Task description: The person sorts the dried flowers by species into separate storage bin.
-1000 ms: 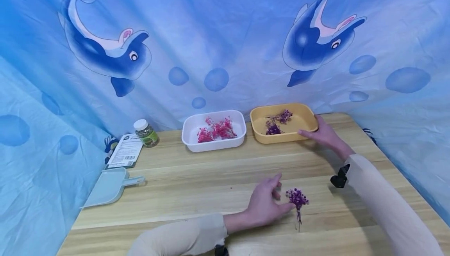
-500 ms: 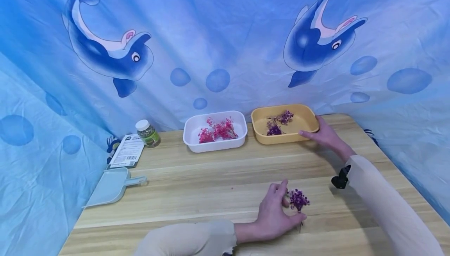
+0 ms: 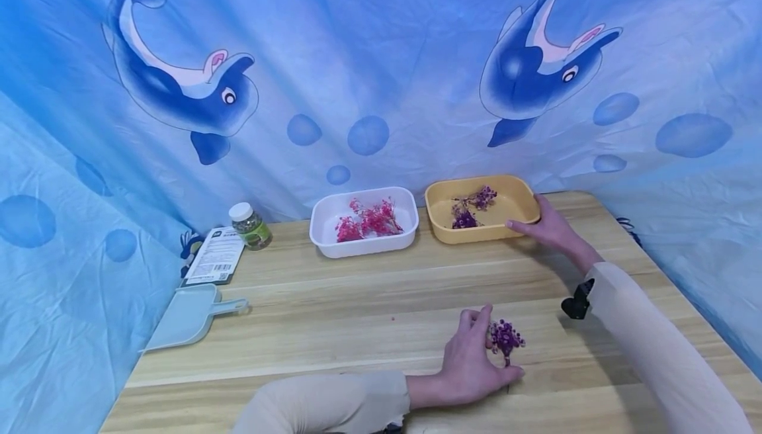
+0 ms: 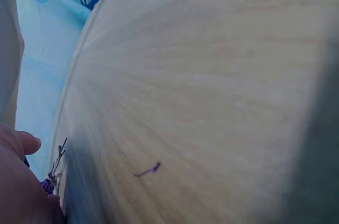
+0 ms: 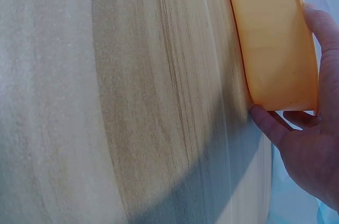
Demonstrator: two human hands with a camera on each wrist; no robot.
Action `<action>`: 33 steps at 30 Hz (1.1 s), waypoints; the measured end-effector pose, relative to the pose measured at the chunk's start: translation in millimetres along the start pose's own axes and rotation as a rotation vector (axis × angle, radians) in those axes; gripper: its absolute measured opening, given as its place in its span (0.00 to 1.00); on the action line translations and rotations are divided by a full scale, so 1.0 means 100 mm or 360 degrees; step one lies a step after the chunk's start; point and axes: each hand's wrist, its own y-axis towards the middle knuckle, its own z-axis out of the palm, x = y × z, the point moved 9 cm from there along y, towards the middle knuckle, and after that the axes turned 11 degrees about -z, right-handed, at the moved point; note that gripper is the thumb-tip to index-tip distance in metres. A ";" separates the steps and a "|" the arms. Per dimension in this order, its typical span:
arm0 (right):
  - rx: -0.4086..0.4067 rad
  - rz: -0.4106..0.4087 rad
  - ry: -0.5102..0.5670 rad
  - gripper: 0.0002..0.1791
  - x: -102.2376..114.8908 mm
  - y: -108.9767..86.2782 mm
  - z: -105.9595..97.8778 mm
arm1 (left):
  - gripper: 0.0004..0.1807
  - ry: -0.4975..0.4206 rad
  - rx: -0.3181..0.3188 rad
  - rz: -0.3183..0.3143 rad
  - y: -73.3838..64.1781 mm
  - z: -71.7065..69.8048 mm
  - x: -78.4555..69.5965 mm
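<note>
A small bunch of purple dried flowers (image 3: 506, 335) lies on the wooden table with its stems toward the near edge. My left hand (image 3: 473, 364) is right beside it, thumb near the stems and fingers by the blossoms, with a gap between them. In the left wrist view, the twiggy stems (image 4: 58, 163) show just past the hand. At the back right, my right hand (image 3: 550, 225) grips the right end of a yellow tray (image 3: 476, 234) holding more purple dried flowers (image 3: 464, 217). The right wrist view has a finger on the tray's rim and another at its lower corner.
Left of the yellow tray stands a white tray (image 3: 366, 247) with pink dried flowers (image 3: 375, 219). Farther left are a lidded jar (image 3: 251, 227), a printed card or booklet (image 3: 214, 255) and a light blue dustpan (image 3: 184, 318). A dolphin-print curtain (image 3: 381, 57) hangs behind the table.
My left hand has moved right and slightly nearer the front, bringing its thumb to the stems of the purple bunch. The right hand stays on the yellow tray, and the bunch has not moved.
</note>
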 end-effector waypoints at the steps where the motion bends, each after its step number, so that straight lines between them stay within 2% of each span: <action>1: 0.0003 0.0001 -0.0002 0.63 0.00 0.00 0.00 | 0.58 0.0020 0.0000 -0.0011 0.01 0.01 0.00; 6: 0.0011 0.0019 0.0000 0.64 -0.01 -0.01 0.02 | 0.58 0.0154 -0.0002 -0.0049 0.03 0.05 0.00; 9: 0.0011 0.0028 0.0002 0.64 -0.01 -0.02 0.02 | 0.56 0.0193 -0.0007 -0.0026 0.04 0.05 -0.02; 16: 0.0018 0.0025 -0.0010 0.65 -0.01 -0.01 0.02 | 0.46 0.0178 0.0013 0.0078 0.06 0.03 -0.06; 24: 0.0007 0.0035 -0.0056 0.64 0.00 -0.01 -0.01 | 0.42 0.0215 0.0034 0.0171 0.06 0.02 -0.09; 33: 0.0018 0.0025 -0.0021 0.64 -0.03 0.00 0.01 | 0.38 0.0311 -0.0026 0.0287 0.05 -0.02 -0.12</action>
